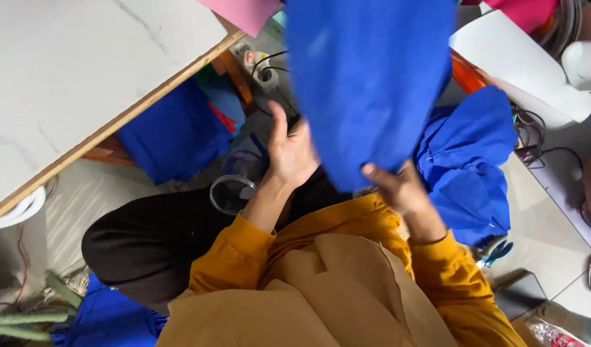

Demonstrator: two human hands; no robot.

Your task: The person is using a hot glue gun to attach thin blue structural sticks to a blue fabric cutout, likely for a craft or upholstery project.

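A large sheet of blue fabric (369,83) hangs in front of me, blurred by motion. My right hand (398,186) grips its lower edge with the thumb over the cloth. My left hand (290,153) is flat against the fabric's left edge, fingers spread and pointing up. Both arms wear mustard-yellow sleeves (234,254). My knee in black trousers (154,241) is below the hands.
A white marble-pattern tabletop (77,77) fills the upper left. A heap of blue fabric (475,167) lies to the right, more blue cloth (173,135) under the table. A clear plastic jar (234,186), a power strip (260,67), white paper rolls (520,64) and teal-handled scissors (498,252) surround me.
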